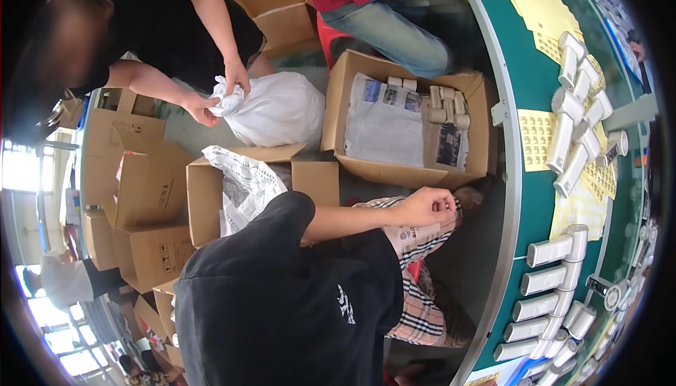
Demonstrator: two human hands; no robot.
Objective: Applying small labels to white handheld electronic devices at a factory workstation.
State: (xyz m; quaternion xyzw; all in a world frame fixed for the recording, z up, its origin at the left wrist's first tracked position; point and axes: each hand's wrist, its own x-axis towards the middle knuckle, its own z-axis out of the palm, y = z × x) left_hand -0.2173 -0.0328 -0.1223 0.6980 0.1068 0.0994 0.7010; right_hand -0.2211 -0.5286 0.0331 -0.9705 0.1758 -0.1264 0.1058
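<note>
My left hand (426, 207) is loosely closed above my plaid-covered thigh (426, 315), its fingers curled in. Nothing shows between them, though the fingertips are partly hidden. My right hand is out of view. Nearest my left hand stands an open cardboard box (401, 175) with white padding, a few printed sheets and several pale cylindrical parts inside. Beside my left arm, another open carton (204, 206) contains crumpled white plastic sheeting (250, 185). Across from me, a co-worker in black grips the twisted neck of a full white bag (282, 108) with both hands.
On the right runs a green-topped table (524, 245) with a metal edge. White T-shaped devices (549, 280) and yellow sheets (542, 5) lie on it. Cartons (158, 196) are stacked at left. A second person in jeans (384, 27) sits on a red stool at the top.
</note>
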